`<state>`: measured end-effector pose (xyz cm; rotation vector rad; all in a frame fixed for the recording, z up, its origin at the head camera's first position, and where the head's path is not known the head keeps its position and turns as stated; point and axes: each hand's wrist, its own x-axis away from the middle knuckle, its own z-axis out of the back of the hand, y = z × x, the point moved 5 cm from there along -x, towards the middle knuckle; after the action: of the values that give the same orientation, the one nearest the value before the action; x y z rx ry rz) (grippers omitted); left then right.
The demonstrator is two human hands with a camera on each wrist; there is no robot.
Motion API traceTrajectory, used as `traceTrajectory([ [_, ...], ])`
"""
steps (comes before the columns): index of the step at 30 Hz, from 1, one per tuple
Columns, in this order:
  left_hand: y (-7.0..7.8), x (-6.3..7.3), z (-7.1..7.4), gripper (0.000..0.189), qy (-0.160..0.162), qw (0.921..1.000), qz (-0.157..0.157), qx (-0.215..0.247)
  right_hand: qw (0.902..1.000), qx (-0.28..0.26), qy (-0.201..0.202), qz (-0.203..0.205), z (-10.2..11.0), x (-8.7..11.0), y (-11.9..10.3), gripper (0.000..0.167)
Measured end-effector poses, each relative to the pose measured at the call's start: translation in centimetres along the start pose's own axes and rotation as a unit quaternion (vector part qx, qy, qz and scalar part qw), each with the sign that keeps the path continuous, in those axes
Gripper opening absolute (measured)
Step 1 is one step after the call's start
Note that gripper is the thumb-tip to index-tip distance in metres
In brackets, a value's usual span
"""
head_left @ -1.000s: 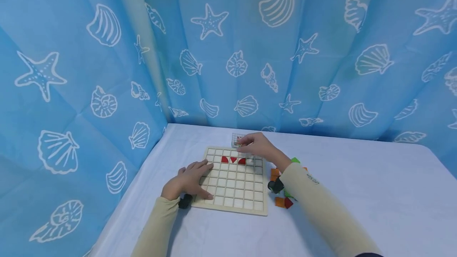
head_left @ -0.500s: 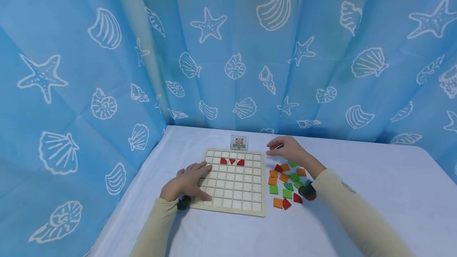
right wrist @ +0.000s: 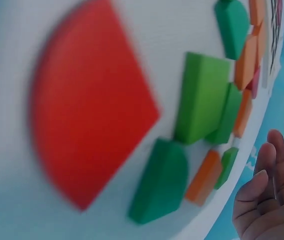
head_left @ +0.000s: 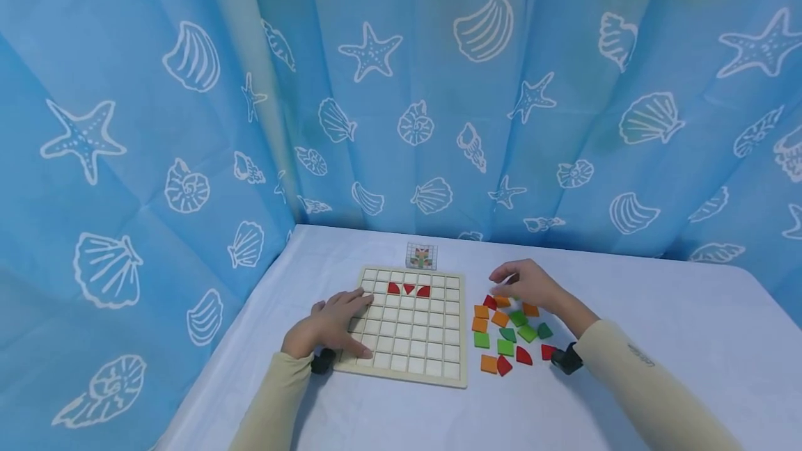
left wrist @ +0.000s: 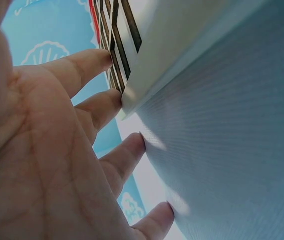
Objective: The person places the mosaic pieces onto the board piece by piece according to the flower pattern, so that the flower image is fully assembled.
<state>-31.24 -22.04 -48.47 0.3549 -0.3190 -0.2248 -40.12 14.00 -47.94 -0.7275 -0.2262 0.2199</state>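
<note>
My left hand (head_left: 328, 323) rests with spread fingers on the left side of a cream grid board (head_left: 404, 331). The left wrist view has two fingertips at the board's edge (left wrist: 169, 57) and others on the cloth. Near the board's back, a red triangle (head_left: 409, 289) lies in a cell between two red quarter-circle tiles (head_left: 424, 291). My right hand (head_left: 529, 284) hovers over the back of the loose tiles, fingers loosely bent, holding nothing. Among these tiles are orange squares (head_left: 480, 325), green squares (head_left: 505, 347), dark green quarter-circles (right wrist: 161, 182) and red quarter-circles (right wrist: 92, 110).
Behind the board lies a small gridded card (head_left: 422, 256) with a flower-like coloured pattern. A white cloth (head_left: 677, 326) covers the table. Blue curtains (head_left: 388, 124) with shell prints hang at the back and left.
My right hand has moved from over the pattern card to the right, then down to the tiles, uncovering the card. The left hand stays on the board.
</note>
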Motion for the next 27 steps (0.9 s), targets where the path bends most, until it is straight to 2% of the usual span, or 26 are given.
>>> traceTrajectory([
  [5, -0.2, -0.3, -0.3, 0.105, -0.006, 1.0, 0.004, -0.005, 0.9999, 0.0, 0.003, -0.014, 0.0, 0.6, 0.9, 0.028],
  [12, -0.4, -0.2, -0.5, 0.106, -0.006, 1.0, 0.002, 0.003, 0.9996, -0.02, -0.006, -0.017, -0.9, 1.0, 1.6, 0.032],
  [27, 0.2, 0.0, -0.2, 0.105, -0.003, 1.0, 0.009, -0.001, 0.9989, 0.038, -0.026, -0.006, -1.0, 0.7, 1.2, 0.035],
])
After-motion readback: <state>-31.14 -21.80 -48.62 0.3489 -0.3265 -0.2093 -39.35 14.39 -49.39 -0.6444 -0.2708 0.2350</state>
